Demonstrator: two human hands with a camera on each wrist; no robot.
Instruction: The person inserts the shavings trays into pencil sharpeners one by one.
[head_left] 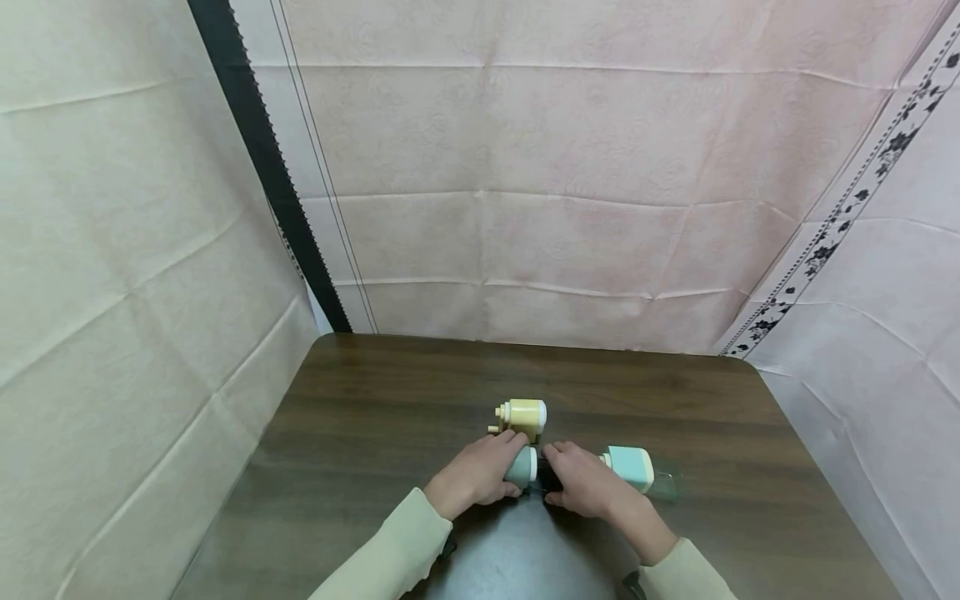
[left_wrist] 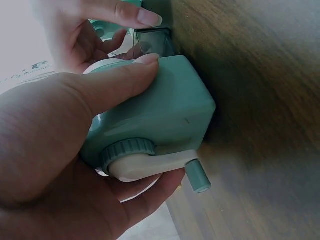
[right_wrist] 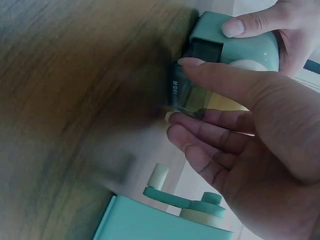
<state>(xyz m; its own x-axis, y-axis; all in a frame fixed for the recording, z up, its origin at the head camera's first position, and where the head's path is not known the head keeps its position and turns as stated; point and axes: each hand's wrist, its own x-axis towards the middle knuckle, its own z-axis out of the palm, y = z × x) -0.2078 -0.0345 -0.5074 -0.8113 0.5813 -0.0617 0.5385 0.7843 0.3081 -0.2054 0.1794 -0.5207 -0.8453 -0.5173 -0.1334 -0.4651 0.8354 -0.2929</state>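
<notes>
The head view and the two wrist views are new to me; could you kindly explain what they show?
No robot here: a person works with two bare hands. The head view is from a camera worn on the head, looking forward and down at the table; each wrist view is from a camera on that wrist. The left hand holds a green sharpener with a crank. The right hand pinches a see-through drawer at the sharpener's opening; whether it is fully out is unclear. A yellow sharpener sits on the table beyond the hands, and a turquoise sharpener sits to the right of the right hand.
</notes>
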